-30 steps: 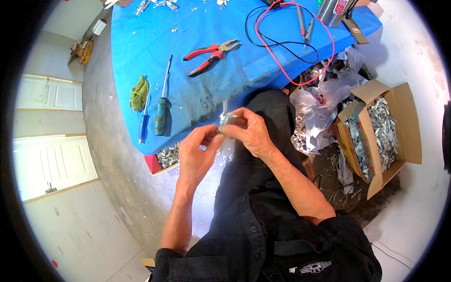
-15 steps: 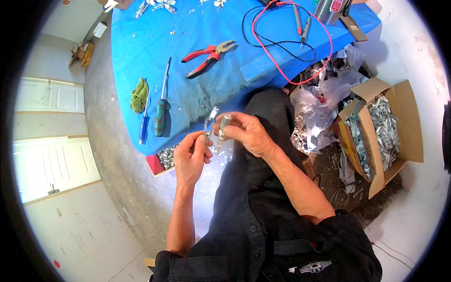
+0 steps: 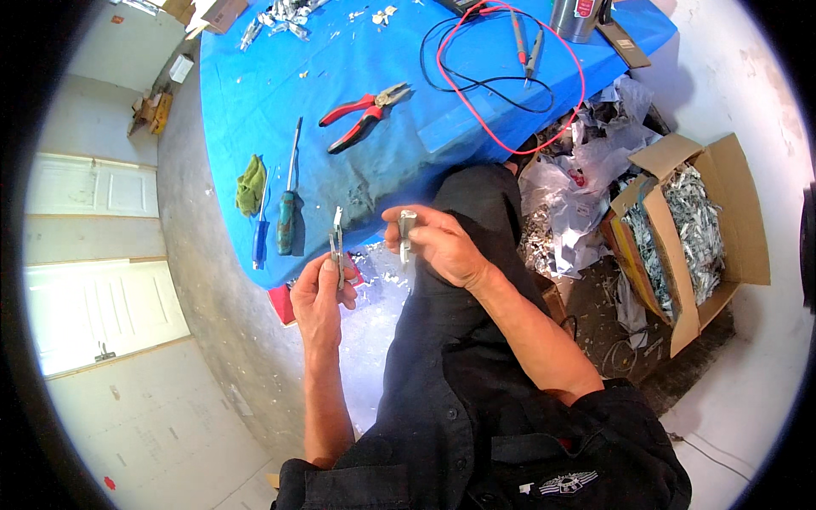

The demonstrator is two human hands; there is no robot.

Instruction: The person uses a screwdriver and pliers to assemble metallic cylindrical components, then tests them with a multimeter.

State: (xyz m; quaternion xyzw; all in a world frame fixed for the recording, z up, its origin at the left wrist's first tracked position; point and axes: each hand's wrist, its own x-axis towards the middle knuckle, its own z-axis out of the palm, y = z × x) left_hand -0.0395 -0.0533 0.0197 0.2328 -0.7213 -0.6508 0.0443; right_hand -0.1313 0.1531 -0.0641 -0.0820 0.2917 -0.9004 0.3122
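Between the fingers and thumb of my left hand (image 3: 320,293) stands a slim, silvery metal strip (image 3: 338,234), held upright by its lower part. To its right, my right hand (image 3: 442,242) pinches a shorter silvery metal piece (image 3: 406,229) between thumb and fingers. The two pieces are apart, just off the near edge of the table. What exact parts they are, I cannot make out. Beyond my left hand lie a screwdriver with a teal handle (image 3: 287,223) and one with a blue handle (image 3: 260,242). Red-handled pliers (image 3: 365,117) rest farther back.
A blue cloth (image 3: 255,93) covers the table. Red and black test leads (image 3: 582,85) curl near a metal flask (image 3: 576,19). A green rag (image 3: 251,185) lies at left, silvery scraps (image 3: 289,13) at the back. An open cardboard box (image 3: 741,229) of metal strips stands right, beside plastic bags (image 3: 557,200).
My hands have drawn apart: the left moved left with its metal strip, while the right stayed nearly in place with its piece. The view has shifted slightly.
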